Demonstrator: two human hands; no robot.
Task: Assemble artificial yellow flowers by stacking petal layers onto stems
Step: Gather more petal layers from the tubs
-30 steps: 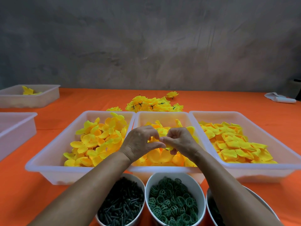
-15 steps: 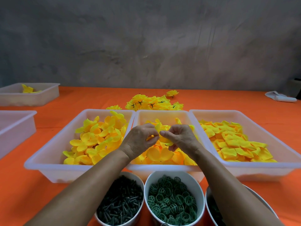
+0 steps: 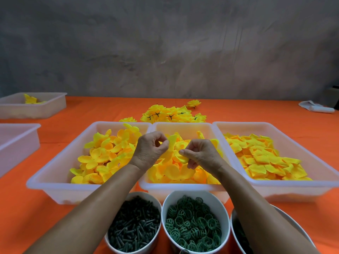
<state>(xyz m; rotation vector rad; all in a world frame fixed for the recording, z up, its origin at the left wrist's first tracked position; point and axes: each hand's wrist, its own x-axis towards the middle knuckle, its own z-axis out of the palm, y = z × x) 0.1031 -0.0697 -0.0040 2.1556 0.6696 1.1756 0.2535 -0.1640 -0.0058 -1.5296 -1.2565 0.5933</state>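
Note:
Both hands hover over the middle white tray (image 3: 183, 187) of yellow petal layers. My left hand (image 3: 150, 149) pinches a yellow petal layer (image 3: 171, 143) between thumb and fingertips, holding it upright. My right hand (image 3: 200, 154) pinches another yellow petal piece (image 3: 182, 158) just to the right; whether the two pieces are joined I cannot tell. A left tray (image 3: 55, 180) and a right tray (image 3: 275, 187) hold more yellow petals. In front stand a bowl of dark green stems (image 3: 134, 226) and a bowl of green ring pieces (image 3: 194, 226).
A pile of finished yellow flowers (image 3: 172, 114) lies behind the trays on the orange tablecloth. Two more white trays (image 3: 33, 107) (image 3: 16, 142) sit at the far left. A third bowl (image 3: 238, 233) is half hidden under my right forearm. A white cloth roll (image 3: 317, 108) lies far right.
Both hands have risen from the middle tray's petals and moved slightly apart, the left lifting a petal layer upright while the right keeps its pinch lower down.

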